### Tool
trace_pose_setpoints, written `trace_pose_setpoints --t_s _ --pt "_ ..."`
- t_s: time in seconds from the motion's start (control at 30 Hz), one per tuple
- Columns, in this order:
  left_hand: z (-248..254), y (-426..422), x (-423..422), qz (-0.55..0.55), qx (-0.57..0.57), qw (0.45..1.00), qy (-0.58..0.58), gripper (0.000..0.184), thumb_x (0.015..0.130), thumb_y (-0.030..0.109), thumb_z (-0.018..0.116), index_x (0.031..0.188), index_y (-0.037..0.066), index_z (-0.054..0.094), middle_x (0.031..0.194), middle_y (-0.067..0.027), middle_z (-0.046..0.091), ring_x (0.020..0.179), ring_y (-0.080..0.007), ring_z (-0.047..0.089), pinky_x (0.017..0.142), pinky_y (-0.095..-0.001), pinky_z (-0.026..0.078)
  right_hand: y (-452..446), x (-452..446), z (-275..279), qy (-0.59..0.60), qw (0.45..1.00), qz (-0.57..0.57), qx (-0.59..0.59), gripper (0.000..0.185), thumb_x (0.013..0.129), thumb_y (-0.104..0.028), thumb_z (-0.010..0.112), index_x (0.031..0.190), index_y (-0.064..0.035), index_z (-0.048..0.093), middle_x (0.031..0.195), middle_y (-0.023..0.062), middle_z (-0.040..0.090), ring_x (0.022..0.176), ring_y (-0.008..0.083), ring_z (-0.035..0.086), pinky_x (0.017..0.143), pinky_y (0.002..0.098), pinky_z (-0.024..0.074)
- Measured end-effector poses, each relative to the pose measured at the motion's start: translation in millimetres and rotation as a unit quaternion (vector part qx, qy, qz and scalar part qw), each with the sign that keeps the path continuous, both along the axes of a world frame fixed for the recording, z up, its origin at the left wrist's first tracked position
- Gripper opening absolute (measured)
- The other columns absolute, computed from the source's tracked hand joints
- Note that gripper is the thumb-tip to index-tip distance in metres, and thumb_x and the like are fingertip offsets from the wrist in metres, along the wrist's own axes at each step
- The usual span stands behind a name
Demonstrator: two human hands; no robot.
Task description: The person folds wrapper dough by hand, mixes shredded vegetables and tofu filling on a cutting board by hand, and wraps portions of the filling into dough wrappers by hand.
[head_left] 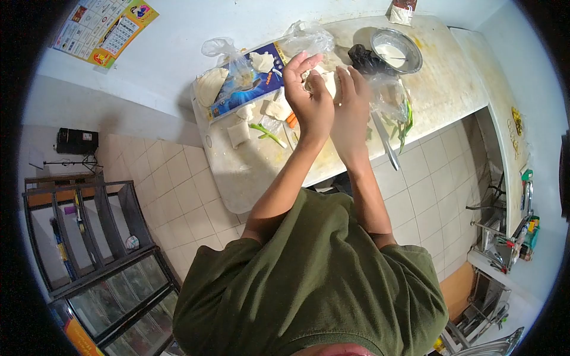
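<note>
Above the work table (228,187), my left hand (310,107) is raised with its fingers curled around a pale piece of dough (325,82). My right hand (351,110) is beside it, fingers stretched upward and slightly smeared by motion; part of the dough shows between the hands. More pale dough pieces lie to the left, including a square one (238,134) and a lump (262,62) on a blue printed sheet (237,95). Carrot pieces (291,120) and a green onion stalk (268,136) are near my left wrist. Right of my right hand lies a knife (387,143).
A metal bowl (420,56) with white contents and a utensil stands at the back right, near a black plastic bag (363,58). Clear plastic bags (309,38) lie along the wall. Green leaves (407,121) hang at the front edge. A dark shelf rack (98,237) stands left.
</note>
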State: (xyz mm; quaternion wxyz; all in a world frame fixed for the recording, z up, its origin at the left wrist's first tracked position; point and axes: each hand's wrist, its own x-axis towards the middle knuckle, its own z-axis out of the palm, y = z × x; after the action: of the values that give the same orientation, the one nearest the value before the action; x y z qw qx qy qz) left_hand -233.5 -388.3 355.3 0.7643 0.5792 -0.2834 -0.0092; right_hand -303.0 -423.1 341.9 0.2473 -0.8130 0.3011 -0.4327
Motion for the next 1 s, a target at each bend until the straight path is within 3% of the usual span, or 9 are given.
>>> trace_pose_setpoints --t_s 0.2,0.3,0.43,0.47,0.6,0.7,0.9,1.0 --pt "-0.2 -0.3 0.1 0.032 0.01 0.997 -0.064 0.042 0.092 -0.011 0.038 0.13 0.0 0.049 0.123 -0.0177 0.067 0.118 -0.0251 0.061 0.101 -0.0384 0.049 2.3 -0.7 2.5 -0.008 1.0 0.011 0.001 0.054 0.085 -0.003 0.067 0.137 0.0031 0.056 0.141 0.033 0.05 0.129 0.0472 0.05 0.109 0.0486 0.0417" --pt "-0.3 3.1 4.7 -0.018 0.059 0.991 -0.118 0.04 0.092 -0.011 0.036 0.126 -0.001 0.054 0.122 -0.0184 0.067 0.117 -0.0283 0.063 0.102 -0.0403 0.048 0.5 -1.2 -0.5 -0.009 1.0 0.009 -0.011 0.05 0.087 -0.005 0.065 0.136 0.0036 0.057 0.141 0.0323 0.05 0.129 0.0469 0.05 0.109 0.0486 0.0413" --pt "0.4 4.1 7.9 -0.043 0.148 0.973 -0.171 0.029 0.098 -0.002 0.04 0.118 -0.004 0.06 0.115 -0.0219 0.069 0.113 -0.0338 0.065 0.101 -0.0412 0.049 -1.8 -3.5 -1.0 -0.007 1.0 0.007 -0.016 0.044 0.092 -0.009 0.061 0.134 0.0041 0.058 0.141 0.0316 0.05 0.13 0.0463 0.049 0.109 0.0486 0.0414" --pt "2.0 5.9 7.4 -0.043 0.158 0.968 -0.192 0.026 0.103 0.012 0.046 0.116 -0.005 0.062 0.113 -0.0234 0.069 0.112 -0.0378 0.064 0.1 -0.0445 0.048 -2.6 -3.8 -0.8 -0.005 1.0 0.008 -0.018 0.043 0.094 -0.01 0.06 0.134 0.0042 0.059 0.141 0.0316 0.05 0.13 0.0462 0.049 0.109 0.0486 0.0415" --pt "14.4 12.1 5.8 -0.069 0.237 0.939 -0.24 0.039 0.105 0.031 0.053 0.12 -0.004 0.061 0.116 -0.0258 0.066 0.112 -0.0438 0.061 0.102 -0.049 0.045 -3.8 -3.9 -3.9 -0.017 1.0 0.023 0.013 0.039 0.097 -0.013 0.057 0.132 0.0051 0.059 0.14 0.0322 0.051 0.13 0.0464 0.049 0.108 0.0485 0.0419" --pt "7.3 9.4 11.2 -0.038 0.228 0.922 -0.311 0.04 0.105 0.029 0.052 0.125 -0.004 0.059 0.121 -0.0273 0.064 0.114 -0.0447 0.06 0.103 -0.0494 0.045 -5.3 -3.7 -6.6 -0.023 0.999 0.021 0.008 0.038 0.099 -0.014 0.057 0.131 0.0052 0.06 0.14 0.0325 0.051 0.129 0.0469 0.05 0.108 0.0487 0.0422" --pt "10.1 13.1 11.6 -0.08 0.212 0.937 -0.266 0.037 0.104 0.022 0.052 0.13 -0.004 0.055 0.124 -0.0264 0.063 0.117 -0.0417 0.06 0.104 -0.047 0.045 -2.2 -3.2 -5.0 -0.057 0.998 0.012 -0.002 0.04 0.096 -0.016 0.06 0.131 0.0042 0.059 0.138 0.0319 0.053 0.127 0.0472 0.051 0.106 0.0491 0.0431" --pt "10.6 13.1 3.8 -0.057 0.126 0.962 -0.234 0.04 0.094 0.011 0.061 0.129 -0.005 0.053 0.122 -0.0228 0.063 0.118 -0.0377 0.059 0.102 -0.0451 0.047 1.8 -3.6 3.7 -0.098 0.995 0.013 0.007 0.042 0.092 -0.013 0.063 0.13 0.0037 0.06 0.134 0.0303 0.055 0.126 0.0451 0.053 0.105 0.048 0.0445"
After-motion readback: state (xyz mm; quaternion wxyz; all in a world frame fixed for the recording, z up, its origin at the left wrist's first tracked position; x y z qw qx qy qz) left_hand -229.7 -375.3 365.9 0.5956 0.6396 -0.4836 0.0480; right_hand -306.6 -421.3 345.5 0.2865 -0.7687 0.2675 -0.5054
